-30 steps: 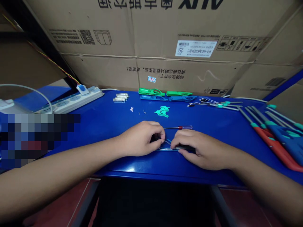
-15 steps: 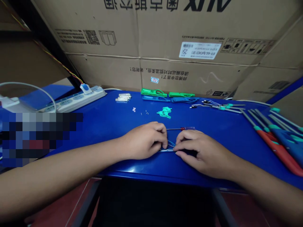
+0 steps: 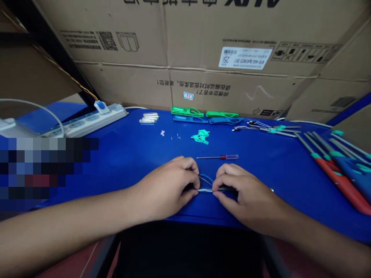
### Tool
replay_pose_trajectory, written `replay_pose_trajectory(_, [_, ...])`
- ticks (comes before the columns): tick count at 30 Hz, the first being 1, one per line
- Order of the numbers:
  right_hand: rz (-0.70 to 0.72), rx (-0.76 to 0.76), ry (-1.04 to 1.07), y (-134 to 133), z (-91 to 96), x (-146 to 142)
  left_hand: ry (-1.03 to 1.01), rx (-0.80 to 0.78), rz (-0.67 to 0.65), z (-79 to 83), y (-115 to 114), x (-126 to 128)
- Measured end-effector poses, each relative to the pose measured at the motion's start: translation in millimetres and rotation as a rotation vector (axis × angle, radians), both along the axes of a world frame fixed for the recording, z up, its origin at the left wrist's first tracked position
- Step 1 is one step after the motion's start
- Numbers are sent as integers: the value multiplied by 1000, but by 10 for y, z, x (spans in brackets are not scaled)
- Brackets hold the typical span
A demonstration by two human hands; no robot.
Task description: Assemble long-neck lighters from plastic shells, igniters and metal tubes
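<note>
Left hand (image 3: pixel 165 188): clenched on looped blue-white wires (image 3: pixel 205 184) | right hand (image 3: pixel 246 197): grasping black handle (image 3: pixel 227 189) | precision screwdriver (image 3: pixel 217 157): 12 o'clock of wires

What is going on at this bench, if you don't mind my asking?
A person at a blue workbench is handling looped blue and white wires with both hands. The left hand and right hand meet at the wires, the right over a black handle. A small screwdriver lies just beyond them.
</note>
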State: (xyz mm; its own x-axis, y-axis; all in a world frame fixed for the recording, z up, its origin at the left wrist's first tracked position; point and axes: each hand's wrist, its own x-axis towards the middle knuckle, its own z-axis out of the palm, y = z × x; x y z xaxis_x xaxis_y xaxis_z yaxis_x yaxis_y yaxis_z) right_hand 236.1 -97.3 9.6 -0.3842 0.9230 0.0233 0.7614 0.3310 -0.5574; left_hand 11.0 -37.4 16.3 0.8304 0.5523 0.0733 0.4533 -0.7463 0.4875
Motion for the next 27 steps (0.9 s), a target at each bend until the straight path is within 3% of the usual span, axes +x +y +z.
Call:
replay_pose_trajectory(8, [-3,125,6,-163,-70,-53,-194,87,144,-224,-361,-91])
replay_pose_trajectory(15, [-36,301,12,-265,-166,-137,-276,170,200,-335,-454,-82])
replay_pose_trajectory(20, [-86,273,57,-256,-174,-180,-270,159,213,-355,-472,-86])
replay_pose_trajectory(27, [-30,223,29,-252,-170,-172,-265,167,203,-360,-496,-85])
